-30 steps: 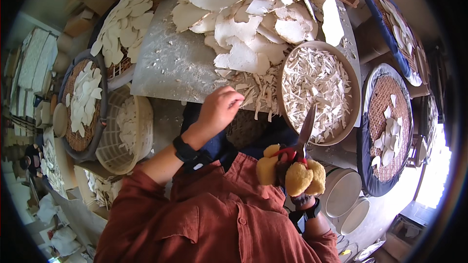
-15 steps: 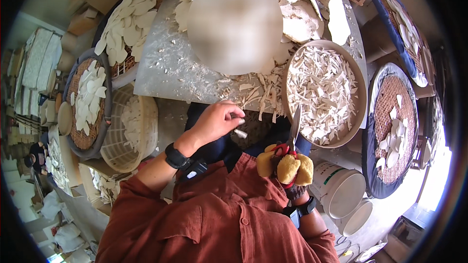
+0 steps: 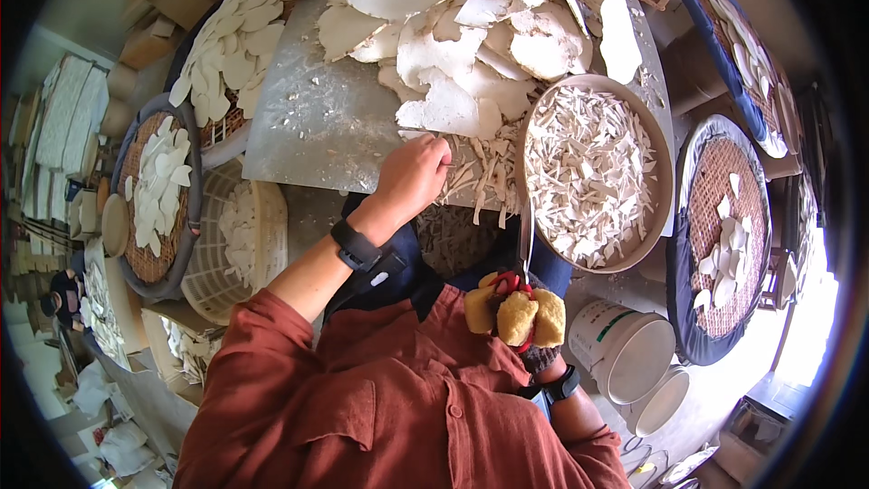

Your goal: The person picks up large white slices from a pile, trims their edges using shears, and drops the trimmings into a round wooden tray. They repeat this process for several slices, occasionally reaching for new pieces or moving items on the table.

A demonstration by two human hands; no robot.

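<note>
A thin white strip [image 3: 427,136] is pinched by the left hand [image 3: 412,177] on the grey bench [image 3: 317,127], beside the big white pile [image 3: 480,45]. Padded scissors [image 3: 518,294] are gripped by the right hand [image 3: 534,344], near the round tray of cut strips [image 3: 593,172].

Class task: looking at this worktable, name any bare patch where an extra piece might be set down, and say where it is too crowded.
The grey tabletop is bare at its left part, bordered by the pile of white slabs and the left hand, with only crumbs there. The far and right side is crowded: slabs overlap, strips litter the front edge, and the round tray of strips is full.
</note>
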